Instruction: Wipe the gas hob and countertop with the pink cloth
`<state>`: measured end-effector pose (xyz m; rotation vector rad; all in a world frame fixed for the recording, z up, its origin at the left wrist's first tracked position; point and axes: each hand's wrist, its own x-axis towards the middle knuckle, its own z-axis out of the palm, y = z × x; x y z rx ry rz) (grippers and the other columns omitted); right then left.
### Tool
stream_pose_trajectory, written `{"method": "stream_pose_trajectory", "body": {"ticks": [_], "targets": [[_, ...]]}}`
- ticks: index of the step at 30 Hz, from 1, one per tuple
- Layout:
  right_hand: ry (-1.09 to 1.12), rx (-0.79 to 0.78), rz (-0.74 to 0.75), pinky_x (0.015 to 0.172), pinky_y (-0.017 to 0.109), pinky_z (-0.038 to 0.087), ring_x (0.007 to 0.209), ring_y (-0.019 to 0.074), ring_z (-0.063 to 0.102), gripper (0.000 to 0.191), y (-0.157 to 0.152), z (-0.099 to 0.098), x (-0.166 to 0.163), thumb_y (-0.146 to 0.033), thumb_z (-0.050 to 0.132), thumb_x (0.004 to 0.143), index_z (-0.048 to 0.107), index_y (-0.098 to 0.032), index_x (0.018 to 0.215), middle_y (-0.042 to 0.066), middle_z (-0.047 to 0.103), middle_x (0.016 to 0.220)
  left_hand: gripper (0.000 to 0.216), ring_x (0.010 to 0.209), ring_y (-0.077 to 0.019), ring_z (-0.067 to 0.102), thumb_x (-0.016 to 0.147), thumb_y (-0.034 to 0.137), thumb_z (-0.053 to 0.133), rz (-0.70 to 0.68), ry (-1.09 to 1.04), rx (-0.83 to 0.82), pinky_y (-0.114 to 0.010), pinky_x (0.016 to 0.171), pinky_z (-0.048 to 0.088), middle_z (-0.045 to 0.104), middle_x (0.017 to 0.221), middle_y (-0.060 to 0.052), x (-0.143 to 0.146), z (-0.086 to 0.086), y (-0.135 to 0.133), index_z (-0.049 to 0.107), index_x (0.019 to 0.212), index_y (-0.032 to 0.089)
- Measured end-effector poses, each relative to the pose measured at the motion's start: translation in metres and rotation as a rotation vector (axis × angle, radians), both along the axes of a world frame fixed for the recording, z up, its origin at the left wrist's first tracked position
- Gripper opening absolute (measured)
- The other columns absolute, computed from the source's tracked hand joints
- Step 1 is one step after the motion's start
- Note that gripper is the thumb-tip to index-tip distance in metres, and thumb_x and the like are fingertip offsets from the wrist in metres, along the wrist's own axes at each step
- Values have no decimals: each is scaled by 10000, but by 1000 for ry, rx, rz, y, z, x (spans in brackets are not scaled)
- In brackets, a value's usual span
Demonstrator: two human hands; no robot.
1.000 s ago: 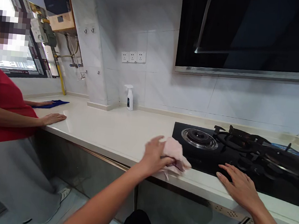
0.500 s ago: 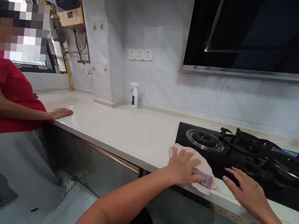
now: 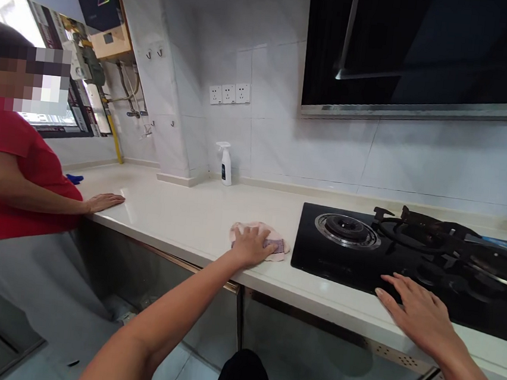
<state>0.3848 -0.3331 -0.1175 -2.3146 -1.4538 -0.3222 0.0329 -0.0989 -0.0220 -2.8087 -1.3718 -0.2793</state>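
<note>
Pressed down on the worktop, my left hand holds a pale pink cleaning cloth with a purple strip. Its fingers lie over the cloth, which sits left of the black gas hob. My right hand is open with fingers spread, touching the hob's front edge and holding nothing. The hob's left burner has no pan support on it.
A white spray bottle stands near the back wall, below the sockets. At the left, a person in a red top rests a hand on the worktop. A black range hood hangs above the hob.
My left hand has slid the cloth left, off the hob's front corner and onto the worktop. My right hand stays at the hob's front edge. The view has shifted slightly.
</note>
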Motion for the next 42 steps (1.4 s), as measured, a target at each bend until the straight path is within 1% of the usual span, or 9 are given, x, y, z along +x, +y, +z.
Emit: {"method": "stream_pose_trajectory", "body": {"ticks": [5,9,13,16,24,28,31,36,42], "targets": [[9,-17,9,1191,622,318,1456,337,431,741,-2,6,-1,-721,224,945,625,-271,1376,87,530,1534,658,1416,-416,457,1006,618,358,-128,-36,20,-717,1151,238,524,1547,-171,34,-6,-39,394,1560,265],[16,-4,3,1197,619,320,1461,336,429,735,-3,0,3,-730,244,943,625,-282,1385,80,521,1547,564,1328,-335,553,1002,543,461,-217,-75,53,-592,1177,288,657,1394,-122,0,-10,-58,477,1503,284],[18,-10,24,1200,640,314,1470,361,415,734,-4,-8,11,-755,278,944,613,-292,1406,80,504,1563,520,1332,-281,559,1000,582,469,-341,-149,46,-506,1184,316,665,1400,-77,-33,-12,-58,541,1457,344],[28,-17,22,1205,657,295,1483,370,397,731,-5,-11,15,-759,280,949,607,-297,1412,79,497,1572,554,1399,-308,507,982,616,477,-306,-120,-15,-554,1188,300,608,1492,-68,-27,-7,-48,527,1474,368],[22,-16,5,1211,608,306,1485,333,404,736,-4,-5,12,-765,271,942,607,-300,1404,73,499,1570,610,1477,-349,410,976,662,371,-155,-57,-75,-668,1201,173,503,1596,-73,36,-2,18,474,1504,375],[31,-20,10,1210,614,304,1488,329,401,738,-4,-4,12,-762,267,943,608,-299,1405,74,504,1567,641,1477,-355,404,943,704,385,-78,-50,-74,-672,1202,150,514,1588,-73,39,-3,40,490,1487,382],[36,-2,16,1209,617,306,1480,331,413,728,-3,-5,14,-751,276,938,623,-300,1391,71,513,1560,650,1479,-332,404,929,715,381,13,-56,-61,-654,1200,172,519,1586,-55,17,0,50,466,1496,409],[51,17,19,1219,622,293,1487,333,406,732,1,-11,16,-748,291,926,636,-300,1391,71,522,1555,648,1476,-341,414,928,693,373,211,-63,-41,-641,1179,236,524,1583,-70,-52,7,58,472,1495,397],[57,15,18,1229,636,279,1498,336,389,760,2,-15,16,-757,288,916,628,-289,1410,70,502,1574,629,1433,-352,460,934,647,418,317,-60,21,-555,1136,345,568,1544,-75,-124,9,39,527,1477,351]]}}
